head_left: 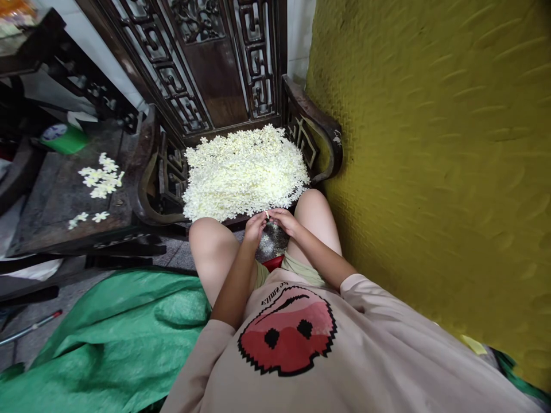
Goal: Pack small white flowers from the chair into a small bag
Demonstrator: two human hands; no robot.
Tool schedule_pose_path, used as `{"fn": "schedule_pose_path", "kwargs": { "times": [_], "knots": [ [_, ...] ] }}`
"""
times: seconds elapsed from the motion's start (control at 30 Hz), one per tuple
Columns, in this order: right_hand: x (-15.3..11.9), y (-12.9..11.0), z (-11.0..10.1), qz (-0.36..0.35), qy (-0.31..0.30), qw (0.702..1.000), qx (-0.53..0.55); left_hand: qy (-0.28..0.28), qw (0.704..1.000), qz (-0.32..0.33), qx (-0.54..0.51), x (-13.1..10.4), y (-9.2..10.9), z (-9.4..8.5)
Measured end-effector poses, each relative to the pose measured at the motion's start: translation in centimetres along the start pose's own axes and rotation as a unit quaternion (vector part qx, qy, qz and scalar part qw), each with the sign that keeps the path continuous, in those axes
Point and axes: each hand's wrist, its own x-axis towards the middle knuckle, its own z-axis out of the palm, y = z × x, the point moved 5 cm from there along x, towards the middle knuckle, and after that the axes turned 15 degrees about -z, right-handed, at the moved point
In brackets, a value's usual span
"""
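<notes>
A thick heap of white flowers (245,172) covers the seat of a carved dark wooden armchair (224,86) in front of my knees. Just below the heap's near edge, my left hand (255,227) and my right hand (283,219) meet over my lap. Their fingertips pinch together around a small white flower (267,214), mostly hidden by the fingers. Both hands are closed, with thumbs and forefingers nearly touching. Under them, a few blurred white flowers (269,244) show on a dark surface between my thighs.
Loose flowers (103,176) lie on a dark wooden seat (47,195) at left, near a green round container (69,139). Green sheeting (129,338) spreads over the floor at lower left. A yellow textured panel (430,172) stands close on the right.
</notes>
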Motion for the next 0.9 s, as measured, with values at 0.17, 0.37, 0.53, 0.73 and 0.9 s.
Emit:
{"fn": "schedule_pose_path", "kwargs": {
  "times": [0.17,0.37,0.53,0.73,0.9],
  "knots": [
    [0.0,0.1,-0.1,0.002,0.004,1.0,0.005,0.006,1.0,-0.004,-0.007,0.1,-0.1,-0.1],
    [0.0,0.0,0.0,0.007,0.008,1.0,0.013,0.007,1.0,-0.001,-0.013,0.1,-0.2,-0.1],
    [0.1,0.2,-0.3,0.003,0.014,1.0,0.0,0.016,1.0,0.019,0.013,0.4,-0.1,-0.3],
    [-0.1,-0.2,0.2,-0.038,-0.021,0.996,-0.076,0.084,0.99,0.078,0.079,0.1,0.4,-0.9],
    [-0.1,-0.3,0.9,-0.083,-0.037,0.991,-0.097,0.124,0.971,0.144,0.142,-0.3,0.8,-1.1]
  ]
}}
